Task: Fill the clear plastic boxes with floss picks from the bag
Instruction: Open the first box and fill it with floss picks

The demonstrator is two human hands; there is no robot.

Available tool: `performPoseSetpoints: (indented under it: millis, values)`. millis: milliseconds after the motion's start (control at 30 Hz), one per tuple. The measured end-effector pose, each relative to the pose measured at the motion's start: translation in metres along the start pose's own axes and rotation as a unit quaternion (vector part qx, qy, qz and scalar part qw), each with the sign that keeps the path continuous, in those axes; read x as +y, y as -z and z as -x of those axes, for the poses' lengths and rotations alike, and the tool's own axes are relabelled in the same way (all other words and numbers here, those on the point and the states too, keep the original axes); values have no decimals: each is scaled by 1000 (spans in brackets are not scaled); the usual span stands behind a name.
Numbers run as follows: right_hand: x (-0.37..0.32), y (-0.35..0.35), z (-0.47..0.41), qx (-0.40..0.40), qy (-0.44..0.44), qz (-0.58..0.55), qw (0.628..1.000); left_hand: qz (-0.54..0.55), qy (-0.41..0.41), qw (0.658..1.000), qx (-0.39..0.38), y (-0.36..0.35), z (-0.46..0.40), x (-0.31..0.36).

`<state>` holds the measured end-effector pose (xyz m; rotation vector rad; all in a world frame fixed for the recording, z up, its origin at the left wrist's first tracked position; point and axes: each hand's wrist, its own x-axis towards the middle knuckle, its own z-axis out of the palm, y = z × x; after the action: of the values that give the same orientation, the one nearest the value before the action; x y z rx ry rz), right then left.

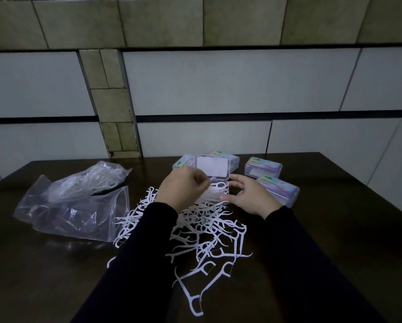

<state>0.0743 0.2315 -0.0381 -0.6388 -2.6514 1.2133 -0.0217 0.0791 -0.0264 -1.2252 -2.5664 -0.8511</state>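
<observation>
Floss picks (195, 229) lay heaped on tabletop (335, 229), more left in bag (79, 201) alongside. Open clear box (218, 190) just past heap, lid up, partly filled. Left hand (183, 190) pinched a few picks over it; right hand (249, 197) relaxed, fingers steadying box side. Best approach prob.: align picks same way, lay flat, keep box braced. Labelled boxes (277, 190) shut nearby.
</observation>
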Motion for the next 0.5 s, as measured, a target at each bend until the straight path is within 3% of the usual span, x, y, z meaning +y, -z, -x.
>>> performPoseSetpoints:
  millis: [100,167,333,500]
  values:
    - [-1,0,1,2,2,-4,1000,-20,-18,994,106,-8,0,3]
    - [-1,0,2,4,9,-7,1000,-47,-31,989,136,-16,-1,5]
    - [0,1,3,4,15,-3,1000,-114,6,993,29,-29,-6,4]
    - [0,0,2,3,21,2,1000,-101,26,994,23,-26,-6,-3]
